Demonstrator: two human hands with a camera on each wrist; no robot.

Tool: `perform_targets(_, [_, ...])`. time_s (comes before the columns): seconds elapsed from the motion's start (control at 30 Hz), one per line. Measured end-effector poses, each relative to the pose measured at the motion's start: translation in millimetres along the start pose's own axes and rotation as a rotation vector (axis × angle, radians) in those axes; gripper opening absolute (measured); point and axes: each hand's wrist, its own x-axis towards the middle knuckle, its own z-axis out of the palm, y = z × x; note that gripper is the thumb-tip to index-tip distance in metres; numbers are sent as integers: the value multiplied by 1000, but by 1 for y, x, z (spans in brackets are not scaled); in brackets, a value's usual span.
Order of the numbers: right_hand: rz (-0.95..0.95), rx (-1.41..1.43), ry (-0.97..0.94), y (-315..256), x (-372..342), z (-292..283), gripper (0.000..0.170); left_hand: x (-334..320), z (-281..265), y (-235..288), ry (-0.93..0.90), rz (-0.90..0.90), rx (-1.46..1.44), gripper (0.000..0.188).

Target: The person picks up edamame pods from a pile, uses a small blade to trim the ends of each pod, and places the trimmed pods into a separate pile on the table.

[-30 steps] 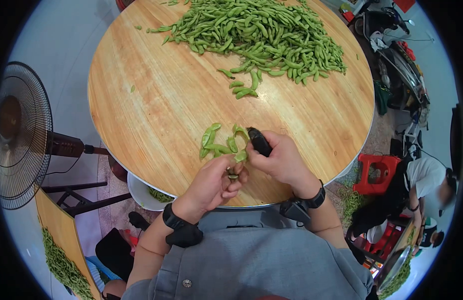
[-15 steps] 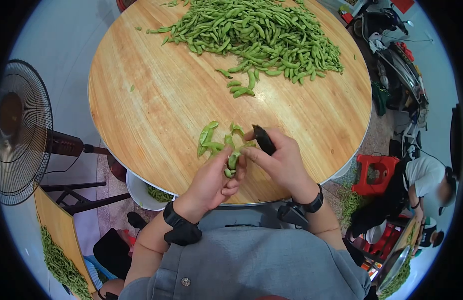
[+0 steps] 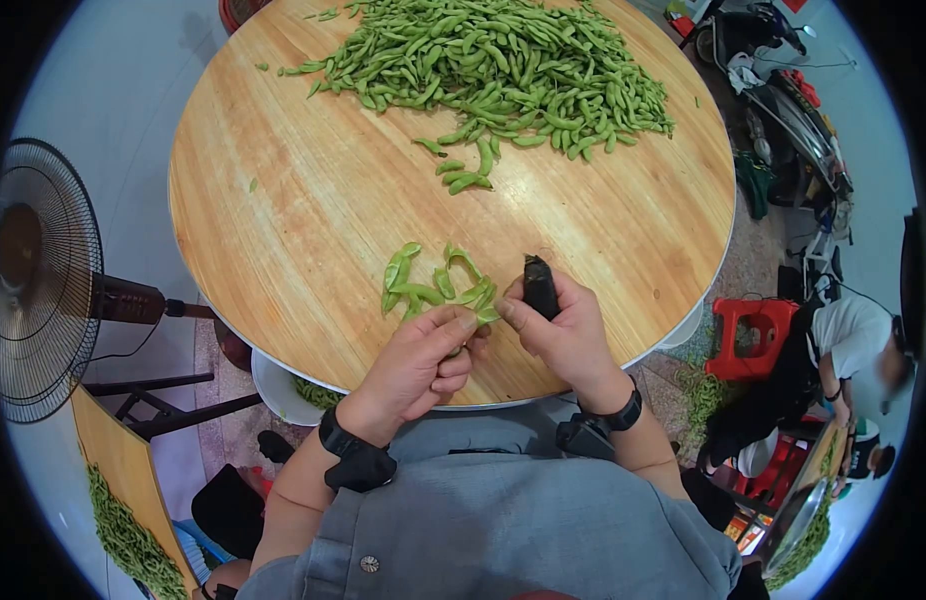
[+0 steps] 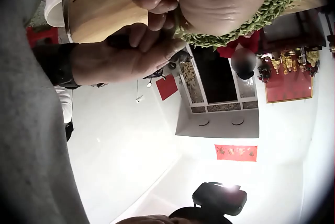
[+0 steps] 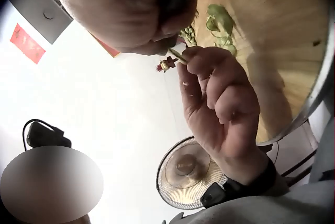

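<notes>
My left hand pinches a green bean pod between thumb and forefinger, its other fingers curled under. Close on the right, my right hand grips a black, blunt-ended object that stands up from the fist. The right thumb tip is right at the pod's end in the head view. Just beyond the hands, several split, pale green pods lie loosely on the round wooden table. What the left hand's curled fingers cover is hidden.
A large heap of green pods covers the table's far side, with a few stray pods nearer. A white bucket stands under the left edge, by a fan. At right are a red stool and a seated person.
My right hand has drawn slightly away to the right, and the black object now points more upright. The beans seen earlier at the left hand are now covered by its fingers.
</notes>
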Motion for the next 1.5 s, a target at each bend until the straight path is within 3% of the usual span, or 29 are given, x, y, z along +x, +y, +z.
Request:
perform_targets(0.13, [-34,-55,-58,-5,-3,-6,14,1,0,-4,52,27,10,11])
perform_targets(0.2, [174,-6,-271,-6,-4,-10,13,2,1,-5,54,81,71,12])
perform_targets(0.3, [214,83,-315,-8,-5,-12,13,4,3,-5,55,176,240,15])
perform_targets(0.37, [229,111,-308,-6,-6,-10,14,5,11,-2,247,163,368,17])
perform_targets(0.43, [-235,-270,-104,1,-4,-4,10,8,6,-8,250,239,474,18])
perform_targets(0.47, [-236,-268,-105,3,-5,-1,10,9,4,-10,255,311,577,19])
perform_targets(0.57, [-395,-387,-77,8,-7,4,11,6,14,-9,181,249,496,25])
perform_targets(0.63, [-178,-294,-131,8,-7,6,18,9,8,-12,159,274,586,25])
perform_targets(0.67, [-179,-294,-130,6,-7,6,18,10,5,-13,134,297,677,25])
perform_targets(0.73, [159,23,-279,-1,-8,1,15,7,6,-14,85,271,590,24])
perform_targets(0.77, [161,24,-275,-1,-8,-1,15,7,6,-16,38,248,501,23])
perform_targets(0.83, [363,341,-339,-2,-7,-4,11,8,3,-19,14,295,535,22])
perform_targets(1.0, [377,469,-356,5,-4,-5,9,9,5,-18,13,388,679,19])
perform_targets(1.07, [370,493,-362,5,-5,-4,9,8,8,-16,73,574,962,20])
perform_targets(1.1, [353,447,-343,2,-7,-3,11,8,7,-16,72,570,963,20])
perform_targets(1.17, [334,404,-320,2,-8,-2,14,8,4,-15,111,726,1106,21])
perform_targets(1.27, [200,255,-325,11,-8,-2,18,12,-4,-17,72,741,1003,20])
perform_targets(1.3, [23,143,-286,16,-8,-1,20,9,0,-13,68,739,1008,20])
perform_targets(1.33, [-154,30,-244,18,-7,0,21,4,7,-6,71,439,606,20])
perform_targets(1.37, [-156,34,-239,15,-8,0,21,1,11,-2,75,137,204,19])
perform_targets(1.5, [-161,-130,-281,4,-11,2,18,1,8,-2,78,93,180,19])
